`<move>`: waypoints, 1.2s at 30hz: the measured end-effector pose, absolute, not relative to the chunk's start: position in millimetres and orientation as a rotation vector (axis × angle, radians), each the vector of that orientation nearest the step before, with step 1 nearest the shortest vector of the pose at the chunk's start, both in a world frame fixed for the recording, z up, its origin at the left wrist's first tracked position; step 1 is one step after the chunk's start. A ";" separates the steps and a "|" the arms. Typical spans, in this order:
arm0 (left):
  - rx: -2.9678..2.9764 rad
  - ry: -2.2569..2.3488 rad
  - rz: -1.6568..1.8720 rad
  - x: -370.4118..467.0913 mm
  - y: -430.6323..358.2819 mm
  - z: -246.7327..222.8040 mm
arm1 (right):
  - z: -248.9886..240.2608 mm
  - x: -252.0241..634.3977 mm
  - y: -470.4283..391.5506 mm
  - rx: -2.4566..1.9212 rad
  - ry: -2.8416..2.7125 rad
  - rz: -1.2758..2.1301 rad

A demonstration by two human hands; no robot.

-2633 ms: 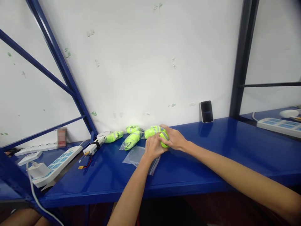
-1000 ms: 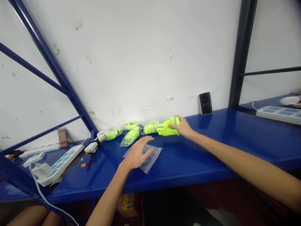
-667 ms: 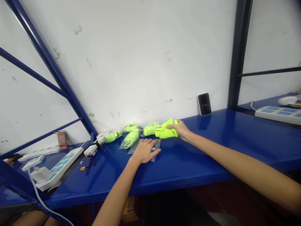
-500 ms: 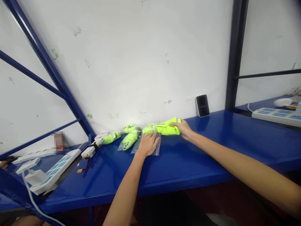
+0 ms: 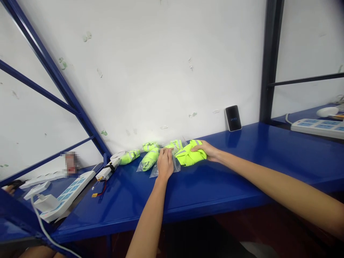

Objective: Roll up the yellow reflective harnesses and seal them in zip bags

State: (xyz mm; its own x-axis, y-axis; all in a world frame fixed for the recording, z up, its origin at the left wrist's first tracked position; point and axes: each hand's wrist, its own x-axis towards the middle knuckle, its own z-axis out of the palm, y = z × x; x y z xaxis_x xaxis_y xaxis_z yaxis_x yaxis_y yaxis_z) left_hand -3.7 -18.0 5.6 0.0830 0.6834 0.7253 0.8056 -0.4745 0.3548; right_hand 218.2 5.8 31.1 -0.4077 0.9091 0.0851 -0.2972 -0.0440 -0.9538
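Note:
My right hand (image 5: pixel 209 151) grips a folded neon-yellow reflective vest (image 5: pixel 191 153), thumb on top, just over the blue table. Left of it, my left hand (image 5: pixel 165 163) has its fingers drawn together on a clear plastic bag (image 5: pixel 176 164); the fingertips are partly hidden. Behind that bag lies another bundled yellow vest (image 5: pixel 176 144). A bagged yellow vest (image 5: pixel 151 159) rests close to my left hand on its left side. Two more yellow bundles, a rear one (image 5: pixel 151 146) and a left one (image 5: pixel 129 156), lie farther along the wall.
A white battery pack (image 5: pixel 106 172) with a loose yellow connector (image 5: pixel 95 195) lies on the left of the blue table (image 5: pixel 129 204). Power strips (image 5: pixel 71 195) stand beyond the left frame. At the back right, a small clock display (image 5: pixel 233 118) leans on the wall.
My right hand has brought the vest slightly nearer and away from the bundle behind. My left hand has gone from spread fingers to fingers drawn together on the plastic bag.

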 end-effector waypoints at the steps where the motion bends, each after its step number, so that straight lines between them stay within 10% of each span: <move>1: -2.178 -1.538 -1.387 -3.1 -18.5 6.5 | 30.3 217.1 5.0 -0.718 -1.292 1.636; 36: -2.365 -1.261 -0.890 26.8 -33.1 4.8 | 15.4 201.3 0.1 -0.725 -1.696 0.725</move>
State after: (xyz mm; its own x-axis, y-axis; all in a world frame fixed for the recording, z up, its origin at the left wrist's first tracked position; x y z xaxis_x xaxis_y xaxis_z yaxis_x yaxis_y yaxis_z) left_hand 26.8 -33.1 4.8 0.4177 0.6308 0.6539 0.8276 -0.5611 0.0127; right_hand 201.3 0.1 15.4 -0.2126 0.7735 0.5970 0.1027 0.6253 -0.7736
